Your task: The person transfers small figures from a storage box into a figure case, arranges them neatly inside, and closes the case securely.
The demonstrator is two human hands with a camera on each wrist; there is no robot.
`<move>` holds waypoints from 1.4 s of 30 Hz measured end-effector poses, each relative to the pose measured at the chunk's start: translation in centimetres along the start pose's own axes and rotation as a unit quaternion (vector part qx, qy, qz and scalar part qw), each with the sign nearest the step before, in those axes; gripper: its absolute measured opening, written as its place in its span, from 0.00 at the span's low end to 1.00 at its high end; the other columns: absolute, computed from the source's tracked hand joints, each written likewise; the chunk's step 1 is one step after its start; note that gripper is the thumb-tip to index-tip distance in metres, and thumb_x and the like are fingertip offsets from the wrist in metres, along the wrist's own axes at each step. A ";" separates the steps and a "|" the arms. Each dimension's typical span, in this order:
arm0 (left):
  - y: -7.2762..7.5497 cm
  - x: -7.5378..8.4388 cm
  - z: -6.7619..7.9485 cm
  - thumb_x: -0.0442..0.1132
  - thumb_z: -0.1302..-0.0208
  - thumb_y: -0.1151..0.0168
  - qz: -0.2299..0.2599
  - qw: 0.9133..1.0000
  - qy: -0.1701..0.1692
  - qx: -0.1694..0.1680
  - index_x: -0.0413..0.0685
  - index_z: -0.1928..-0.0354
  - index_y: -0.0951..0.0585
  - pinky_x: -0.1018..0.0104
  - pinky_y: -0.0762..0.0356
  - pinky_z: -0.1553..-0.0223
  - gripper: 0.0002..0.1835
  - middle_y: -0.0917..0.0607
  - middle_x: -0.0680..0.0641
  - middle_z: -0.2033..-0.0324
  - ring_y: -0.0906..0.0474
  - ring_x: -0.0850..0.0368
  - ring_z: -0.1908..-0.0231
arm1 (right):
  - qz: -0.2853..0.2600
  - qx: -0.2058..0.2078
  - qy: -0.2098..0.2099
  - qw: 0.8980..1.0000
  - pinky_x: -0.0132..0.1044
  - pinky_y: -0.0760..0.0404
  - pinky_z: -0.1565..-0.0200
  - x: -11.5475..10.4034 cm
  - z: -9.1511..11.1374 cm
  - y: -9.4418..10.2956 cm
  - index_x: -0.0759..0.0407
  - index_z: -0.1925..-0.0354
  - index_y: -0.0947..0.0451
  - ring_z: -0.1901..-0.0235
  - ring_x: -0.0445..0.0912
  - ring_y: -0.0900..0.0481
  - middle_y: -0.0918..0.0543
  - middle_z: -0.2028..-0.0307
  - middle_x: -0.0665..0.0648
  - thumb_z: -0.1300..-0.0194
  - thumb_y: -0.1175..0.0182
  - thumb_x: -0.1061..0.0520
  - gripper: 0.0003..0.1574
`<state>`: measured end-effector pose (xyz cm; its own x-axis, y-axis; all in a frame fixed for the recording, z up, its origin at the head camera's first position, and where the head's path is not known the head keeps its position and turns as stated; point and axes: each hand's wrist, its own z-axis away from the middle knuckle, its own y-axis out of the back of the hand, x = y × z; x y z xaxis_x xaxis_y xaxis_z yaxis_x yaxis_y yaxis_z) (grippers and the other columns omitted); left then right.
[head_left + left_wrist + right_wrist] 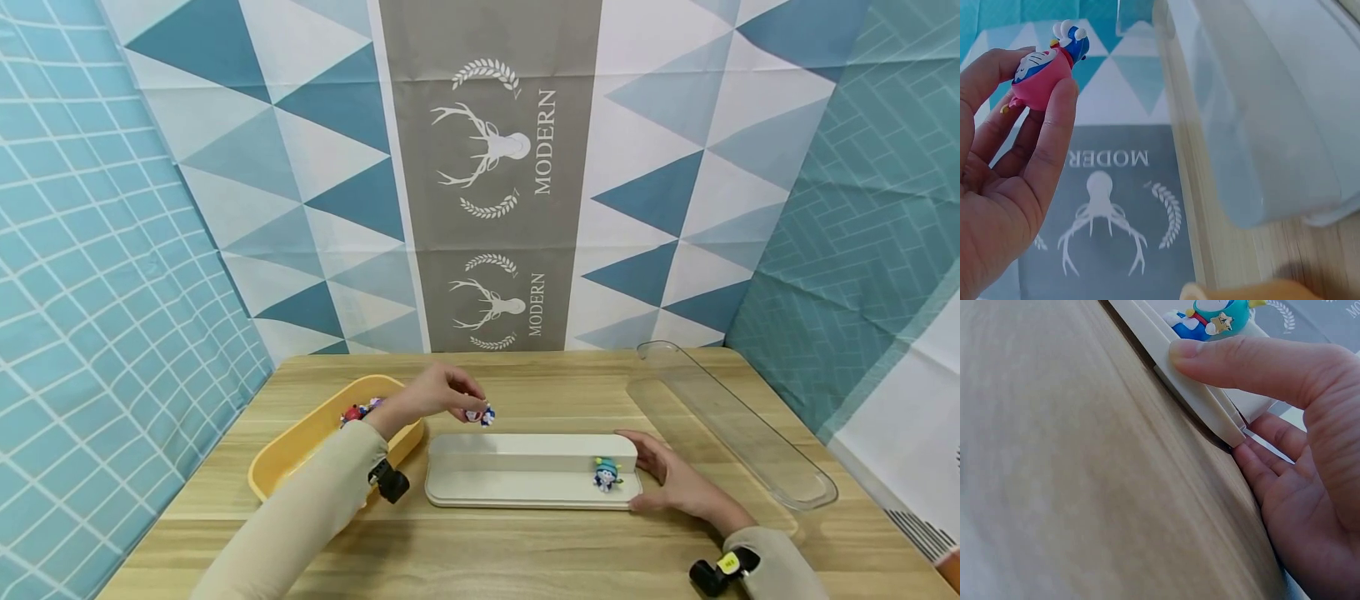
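Note:
My left hand (pixel 442 390) pinches a small pink, blue and white figurine (pixel 1044 72) between thumb and fingertips, above the table just behind the left part of a long white stepped display base (pixel 517 486). My right hand (pixel 675 483) grips the right end of this base, thumb (pixel 1235 362) on its front edge and fingers round the end. On the lower step, near the right end, stands a figurine with a teal cap (pixel 607 473). The right wrist view shows a gold star (pixel 1221 323) on its front.
A yellow bin (pixel 264 467) with several colourful figurines (pixel 354 413) in it stands left of the base, partly hidden by the left forearm. A long clear plastic cover (pixel 738 425) lies on the wooden table (pixel 540 554) at the right. Patterned cloth hangs behind the table.

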<state>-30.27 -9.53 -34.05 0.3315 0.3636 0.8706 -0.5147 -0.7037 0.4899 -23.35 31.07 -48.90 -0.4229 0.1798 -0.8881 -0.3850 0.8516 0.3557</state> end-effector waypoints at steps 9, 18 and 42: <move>-2.1 0.8 -0.7 0.30 0.42 0.29 -0.001 1.000 -0.021 -0.019 0.35 0.66 0.14 0.64 0.16 0.70 0.05 0.12 0.48 0.72 0.17 0.60 0.75 | 0.002 0.000 0.007 1.000 0.21 0.37 0.40 0.0 -0.1 0.0 0.72 0.27 0.49 0.37 0.30 0.33 0.38 0.33 0.72 0.53 0.23 0.67 0.63; -4.0 1.2 -1.3 0.31 0.45 0.26 -0.007 0.999 -0.039 -0.029 0.36 0.69 0.14 0.61 0.16 0.71 0.05 0.12 0.48 0.75 0.17 0.60 0.76 | 0.001 -0.003 0.003 1.000 0.20 0.37 0.40 -0.1 -0.1 -0.1 0.70 0.27 0.48 0.37 0.29 0.34 0.38 0.33 0.73 0.52 0.23 0.66 0.62; -9.6 1.8 -3.2 0.30 0.49 0.23 -0.067 0.994 -0.063 -0.052 0.42 0.74 0.13 0.70 0.20 0.77 0.05 0.15 0.56 0.80 0.21 0.67 0.80 | 0.008 0.004 -0.012 1.000 0.21 0.37 0.40 0.1 0.0 0.0 0.67 0.26 0.46 0.37 0.31 0.34 0.34 0.33 0.58 0.54 0.22 0.64 0.64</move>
<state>-27.26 -0.15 -37.05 0.4949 0.3659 0.7881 -0.5362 -0.5852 0.6084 -23.42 31.10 -48.95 -0.4089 0.2045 -0.8894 -0.3720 0.8526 0.3671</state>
